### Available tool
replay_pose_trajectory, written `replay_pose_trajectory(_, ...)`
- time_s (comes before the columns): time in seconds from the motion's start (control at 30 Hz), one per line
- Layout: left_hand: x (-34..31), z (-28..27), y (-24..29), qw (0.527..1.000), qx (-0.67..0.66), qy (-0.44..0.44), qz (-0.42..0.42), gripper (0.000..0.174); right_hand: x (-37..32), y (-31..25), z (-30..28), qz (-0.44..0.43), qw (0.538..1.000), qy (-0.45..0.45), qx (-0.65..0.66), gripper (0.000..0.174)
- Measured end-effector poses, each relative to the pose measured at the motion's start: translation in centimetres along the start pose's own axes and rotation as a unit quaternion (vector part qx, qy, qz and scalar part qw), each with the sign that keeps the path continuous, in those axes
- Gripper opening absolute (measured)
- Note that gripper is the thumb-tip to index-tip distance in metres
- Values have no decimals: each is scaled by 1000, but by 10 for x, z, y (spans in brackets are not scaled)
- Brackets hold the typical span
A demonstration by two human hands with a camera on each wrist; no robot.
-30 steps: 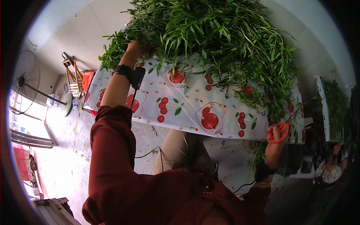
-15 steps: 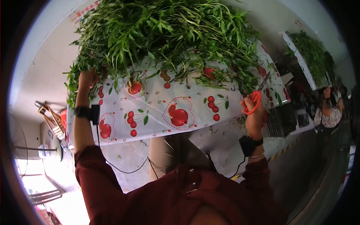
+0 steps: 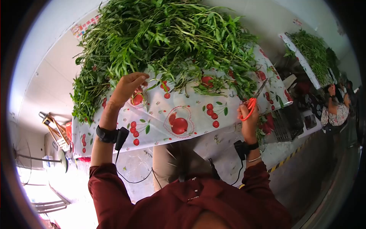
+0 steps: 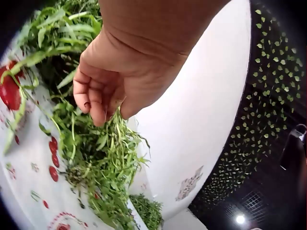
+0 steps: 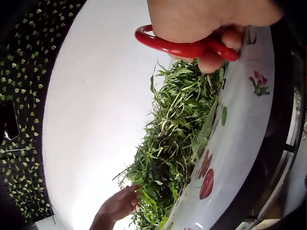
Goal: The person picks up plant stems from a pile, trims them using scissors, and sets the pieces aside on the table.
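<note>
A big heap of leafy green stems (image 3: 167,38) covers a table with a white cloth printed with red fruit (image 3: 190,103). My left hand (image 3: 127,86) reaches to the heap's front edge, fingers loosely bent and touching the greens (image 4: 96,153), gripping nothing that I can see; the left wrist view shows this hand (image 4: 108,81) just above the stems. My right hand (image 3: 248,116) grips red-handled scissors (image 3: 249,105) at the heap's right front edge, blades pointing up into the stems. The right wrist view shows the red handle loops (image 5: 182,48) around my fingers, and the left hand (image 5: 117,203) far off.
A second table heaped with greens (image 3: 312,49) stands at the right. A person (image 3: 335,110) sits beside it. A dark crate (image 3: 286,122) is under the table's right end. A wooden folding stool (image 3: 53,128) and a fan base (image 3: 57,162) are at the left.
My left hand has moved from the heap's left end rightward to its front edge, fingers now more spread. The right hand with the scissors stays near the right front edge.
</note>
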State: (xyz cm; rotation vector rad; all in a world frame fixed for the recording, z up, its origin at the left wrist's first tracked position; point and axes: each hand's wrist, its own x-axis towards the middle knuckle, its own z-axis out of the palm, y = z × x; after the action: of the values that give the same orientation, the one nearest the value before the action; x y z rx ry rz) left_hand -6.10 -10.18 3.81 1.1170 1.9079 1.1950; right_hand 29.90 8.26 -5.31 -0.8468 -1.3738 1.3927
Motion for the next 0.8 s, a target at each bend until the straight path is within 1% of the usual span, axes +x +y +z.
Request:
replay_pose_trajectory(0.03,5,8,7,1000,-22,-10,17,32,1,2,-1,-2,1000,-8,-7,13)
replay_pose_trajectory(0.07,15,14,9,998,-29,-42,28,36,3,7,-4,-6,1000,-12,-16,14)
replay_pose_trajectory(0.17,29,47,35,996,-51,-46,52,36,0,5,-3,-2,1000,-6,-24,16)
replay_pose_trajectory(0.27,49,75,44,993,-60,-63,75,37,4,8,-5,-1,1000,-12,-20,16)
replay_pose_trajectory(0.3,54,82,45,993,-52,-68,85,38,3,9,-5,1,1000,-15,-6,16)
replay_pose_trajectory(0.33,61,90,39,990,-33,-74,112,40,3,8,-5,3,1000,-19,12,14)
replay_pose_trajectory(0.37,64,96,32,990,-34,-79,109,40,2,8,-5,8,1000,-16,11,14)
replay_pose_trajectory(0.47,69,110,19,976,123,-52,171,44,-1,7,-4,13,1000,-4,9,12)
replay_pose_trajectory(0.5,66,114,18,976,123,-57,172,44,-1,6,-4,9,1000,-9,7,12)
replay_pose_trajectory(0.57,64,117,19,974,175,-48,139,45,2,5,-4,2,1000,-13,7,11)
replay_pose_trajectory(0.6,67,117,17,974,176,-48,138,45,1,5,-4,1,1000,-16,7,11)
replay_pose_trajectory(0.7,87,113,16,990,40,-38,133,47,1,7,-3,4,1000,-18,17,11)
replay_pose_trajectory(0.73,93,110,23,995,-40,-49,76,49,2,7,-2,7,1000,-11,25,12)
replay_pose_trajectory(0.77,99,112,27,995,-40,-46,77,49,2,8,-2,6,1000,-14,26,12)
replay_pose_trajectory(0.8,106,115,31,988,-138,-20,62,51,1,8,-2,5,1000,-16,20,12)
